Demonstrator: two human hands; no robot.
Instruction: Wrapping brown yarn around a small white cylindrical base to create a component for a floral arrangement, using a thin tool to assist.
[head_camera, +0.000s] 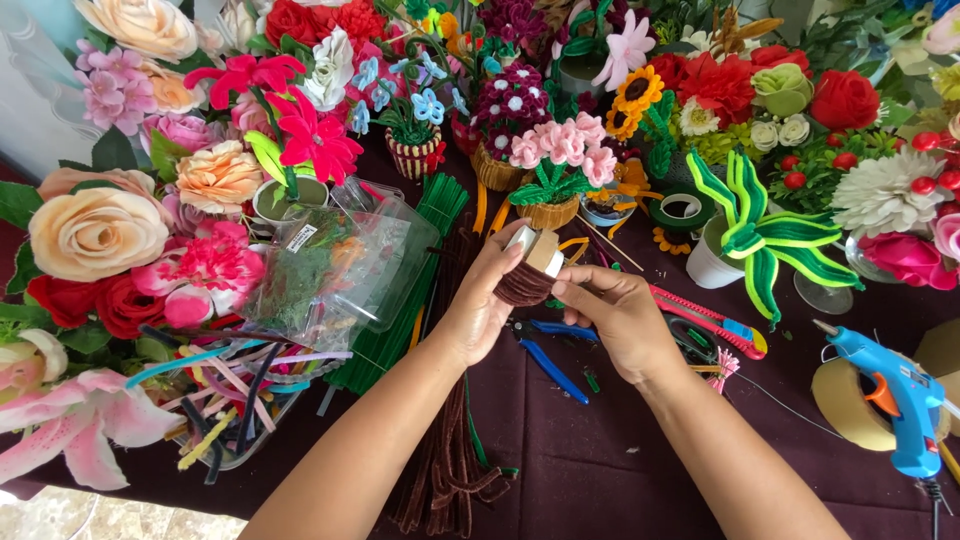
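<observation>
Head view, looking down on two bare hands meeting over a dark maroon counter (620, 450). Left hand (485, 300) wrapped round a small cylinder (535, 262), pale on its upper part and wound with brown pipe cleaner on its lower part; left fingers (508, 248) clasped over its top and back. Right hand (615, 315) pressed against the same cylinder from the other side, thumb and forefinger pinching the brown winding, so both sets of fingers grasping one thing, held up off the cloth.

Counted: one cylinder; one bundle of brown pipe cleaners (450, 440) trailing below the left fingers toward the near edge; one bundle of green pipe cleaners (415, 270) just left of the left fingers; one pair of blue-handled pliers (545, 350) under the wrists; one red utility knife (705, 320) just right of the right fingers; one blue glue gun (895, 395) well right, lying by one roll of tape (845, 405); one roll of green floral tape (683, 210) beyond the fingers; one clear plastic tub (350, 265) left of them.

Far side and left side walled in by crowded artificial flowers (100, 230). Bare cloth only on the near side, between the right forearm and the glue gun, and between the two forearms
</observation>
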